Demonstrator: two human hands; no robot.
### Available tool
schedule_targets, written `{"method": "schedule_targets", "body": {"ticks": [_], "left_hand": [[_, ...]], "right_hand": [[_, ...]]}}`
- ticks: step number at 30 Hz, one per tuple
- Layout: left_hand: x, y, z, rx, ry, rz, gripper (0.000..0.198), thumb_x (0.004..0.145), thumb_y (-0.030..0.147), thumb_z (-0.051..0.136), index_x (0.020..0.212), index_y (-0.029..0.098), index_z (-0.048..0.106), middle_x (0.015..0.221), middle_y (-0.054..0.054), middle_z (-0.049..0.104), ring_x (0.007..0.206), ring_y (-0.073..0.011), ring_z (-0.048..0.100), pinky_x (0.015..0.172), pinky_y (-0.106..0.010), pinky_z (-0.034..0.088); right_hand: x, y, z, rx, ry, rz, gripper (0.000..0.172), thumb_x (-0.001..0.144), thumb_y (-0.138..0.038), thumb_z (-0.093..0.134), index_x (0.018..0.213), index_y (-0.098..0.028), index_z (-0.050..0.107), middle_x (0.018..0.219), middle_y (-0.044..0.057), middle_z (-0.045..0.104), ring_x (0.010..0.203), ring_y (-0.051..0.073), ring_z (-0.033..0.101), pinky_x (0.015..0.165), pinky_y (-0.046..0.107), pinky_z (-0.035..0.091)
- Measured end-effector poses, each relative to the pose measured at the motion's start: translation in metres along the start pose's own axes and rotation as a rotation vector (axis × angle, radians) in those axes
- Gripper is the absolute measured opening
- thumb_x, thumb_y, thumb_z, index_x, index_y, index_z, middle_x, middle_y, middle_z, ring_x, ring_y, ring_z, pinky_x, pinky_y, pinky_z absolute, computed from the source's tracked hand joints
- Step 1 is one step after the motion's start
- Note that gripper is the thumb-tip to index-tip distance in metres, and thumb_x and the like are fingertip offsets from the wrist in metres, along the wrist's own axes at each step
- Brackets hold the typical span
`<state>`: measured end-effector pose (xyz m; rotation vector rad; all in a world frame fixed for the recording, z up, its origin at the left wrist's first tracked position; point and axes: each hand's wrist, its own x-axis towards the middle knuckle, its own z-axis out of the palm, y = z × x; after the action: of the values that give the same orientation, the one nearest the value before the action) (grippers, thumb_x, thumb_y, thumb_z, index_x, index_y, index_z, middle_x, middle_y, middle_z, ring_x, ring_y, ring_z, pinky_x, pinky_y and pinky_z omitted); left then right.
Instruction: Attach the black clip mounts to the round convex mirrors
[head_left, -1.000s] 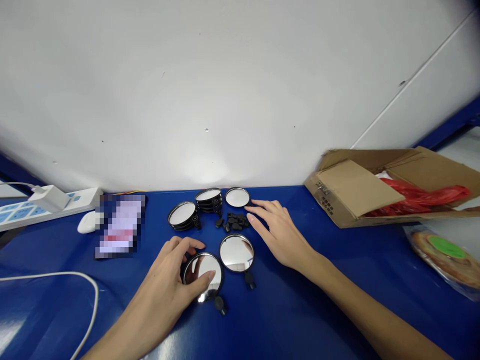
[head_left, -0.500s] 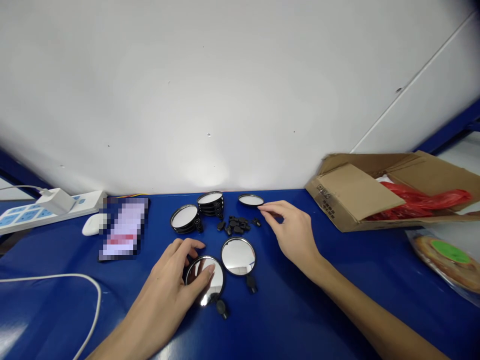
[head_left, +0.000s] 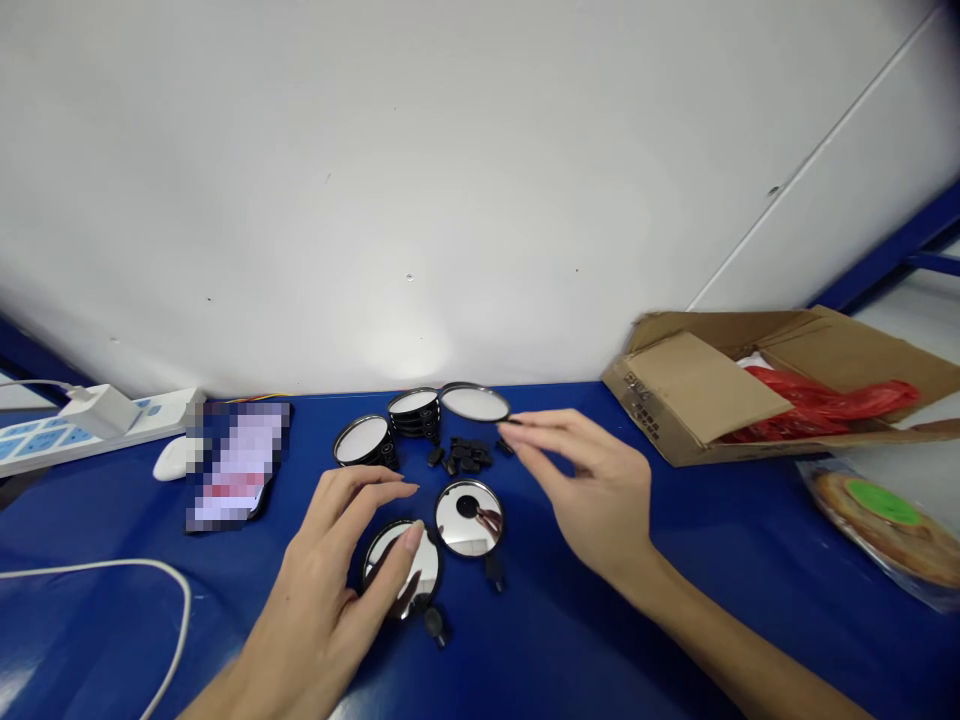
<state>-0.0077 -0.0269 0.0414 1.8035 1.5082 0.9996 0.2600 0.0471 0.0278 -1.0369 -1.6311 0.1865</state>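
Note:
Several small round mirrors with black rims lie on a blue table (head_left: 675, 560). My right hand (head_left: 592, 490) pinches one round mirror (head_left: 474, 402) by its edge and holds it lifted above a heap of small black clips (head_left: 466, 455). My left hand (head_left: 330, 575) hovers with its fingers spread; its thumb touches a flat mirror with a black stem (head_left: 401, 568). A second stemmed mirror (head_left: 469, 517) lies just to the right of that one. Two stacks of mirrors (head_left: 361, 440) (head_left: 414, 410) stand behind.
A phone (head_left: 236, 462), a white mouse-like object (head_left: 174, 458) and a power strip (head_left: 82, 425) lie at the left, with a white cable (head_left: 112, 570) curving in front. An open cardboard box with red plastic (head_left: 757, 385) and a wrapped round item (head_left: 885, 515) lie at the right.
My right hand took a mirror from the back of the table by its rim and lifted it. My left hand's fingers rose off the front mirror, leaving only the thumb on it.

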Motion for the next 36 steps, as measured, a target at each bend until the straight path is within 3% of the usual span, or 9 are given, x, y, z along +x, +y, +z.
{"method": "schedule_targets", "body": {"ticks": [3, 8, 13, 16, 20, 23, 27, 33, 36], "left_hand": [[-0.001, 0.0, -0.003, -0.251, -0.103, -0.115, 0.039, 0.11, 0.059, 0.066, 0.136, 0.035, 0.08, 0.138, -0.008, 0.077, 0.126, -0.034, 0.073, 0.079, -0.034, 0.069], [0.003, -0.006, -0.003, -0.65, -0.23, -0.348, 0.043, 0.104, 0.062, 0.077, 0.102, 0.02, 0.086, 0.092, -0.008, 0.084, 0.084, -0.0252, 0.077, 0.077, -0.033, 0.064], [0.012, -0.004, -0.001, -0.712, -0.189, -0.356, 0.038, 0.099, 0.054, 0.088, 0.089, 0.017, 0.086, 0.086, -0.01, 0.085, 0.071, -0.0222, 0.076, 0.065, -0.03, 0.062], [0.013, 0.002, -0.001, -0.701, -0.124, -0.424, 0.038, 0.094, 0.055, 0.092, 0.09, 0.018, 0.085, 0.085, -0.009, 0.086, 0.071, -0.0227, 0.077, 0.062, -0.029, 0.062], [0.012, 0.009, -0.002, -0.71, -0.085, -0.464, 0.038, 0.084, 0.05, 0.101, 0.092, 0.019, 0.08, 0.084, -0.004, 0.082, 0.074, -0.0222, 0.08, 0.059, -0.026, 0.06], [0.013, 0.011, -0.002, -0.712, -0.105, -0.464, 0.04, 0.084, 0.051, 0.1, 0.09, 0.019, 0.077, 0.089, -0.003, 0.08, 0.076, -0.0231, 0.082, 0.058, -0.025, 0.06], [0.014, 0.011, -0.002, -0.72, -0.133, -0.464, 0.041, 0.084, 0.052, 0.101, 0.095, 0.02, 0.076, 0.092, -0.004, 0.083, 0.075, -0.022, 0.082, 0.059, -0.025, 0.06], [0.013, 0.01, 0.0, -0.712, -0.13, -0.458, 0.042, 0.085, 0.053, 0.1, 0.098, 0.021, 0.076, 0.086, -0.001, 0.08, 0.073, -0.021, 0.08, 0.059, -0.024, 0.059], [0.013, 0.01, 0.001, -0.673, -0.088, -0.434, 0.039, 0.087, 0.052, 0.099, 0.096, 0.021, 0.077, 0.084, 0.0, 0.076, 0.072, -0.0211, 0.078, 0.057, -0.026, 0.058]], "right_hand": [[-0.016, -0.02, -0.001, 0.095, -0.243, -0.14, 0.025, 0.109, -0.02, 0.075, 0.119, -0.037, 0.09, 0.12, -0.002, 0.089, 0.099, 0.018, 0.087, 0.09, 0.028, 0.069], [-0.029, -0.034, -0.001, 0.297, -0.596, -0.06, 0.038, 0.11, -0.033, 0.078, 0.148, -0.037, 0.074, 0.115, -0.003, 0.09, 0.098, 0.021, 0.088, 0.093, 0.032, 0.072], [-0.014, -0.02, -0.001, 0.101, -0.355, -0.276, 0.026, 0.104, -0.012, 0.067, 0.115, -0.031, 0.08, 0.128, 0.006, 0.086, 0.105, 0.026, 0.085, 0.088, 0.04, 0.07], [-0.002, -0.003, -0.002, -0.093, -0.164, -0.107, 0.018, 0.106, -0.016, 0.06, 0.109, -0.027, 0.073, 0.107, 0.007, 0.083, 0.087, 0.023, 0.081, 0.073, 0.036, 0.065], [0.01, 0.022, -0.003, -0.232, -0.287, 0.167, 0.015, 0.106, -0.024, 0.061, 0.112, -0.025, 0.075, 0.107, 0.006, 0.076, 0.075, 0.019, 0.073, 0.066, 0.035, 0.059], [0.011, 0.036, -0.004, -0.308, -0.486, 0.196, 0.018, 0.106, -0.029, 0.065, 0.119, -0.026, 0.077, 0.109, 0.005, 0.073, 0.076, 0.019, 0.073, 0.072, 0.037, 0.06], [0.006, 0.045, -0.003, -0.343, -0.532, 0.196, 0.018, 0.105, -0.032, 0.07, 0.119, -0.026, 0.078, 0.111, 0.006, 0.072, 0.076, 0.022, 0.072, 0.074, 0.041, 0.06], [0.007, 0.029, -0.004, -0.25, -0.477, 0.226, 0.017, 0.11, -0.034, 0.065, 0.118, -0.025, 0.078, 0.103, 0.006, 0.078, 0.082, 0.023, 0.074, 0.076, 0.039, 0.061], [0.008, 0.005, -0.008, 0.1, -0.526, 0.36, 0.023, 0.104, -0.046, 0.08, 0.114, -0.026, 0.082, 0.088, 0.001, 0.076, 0.068, 0.018, 0.066, 0.065, 0.032, 0.057]]}}
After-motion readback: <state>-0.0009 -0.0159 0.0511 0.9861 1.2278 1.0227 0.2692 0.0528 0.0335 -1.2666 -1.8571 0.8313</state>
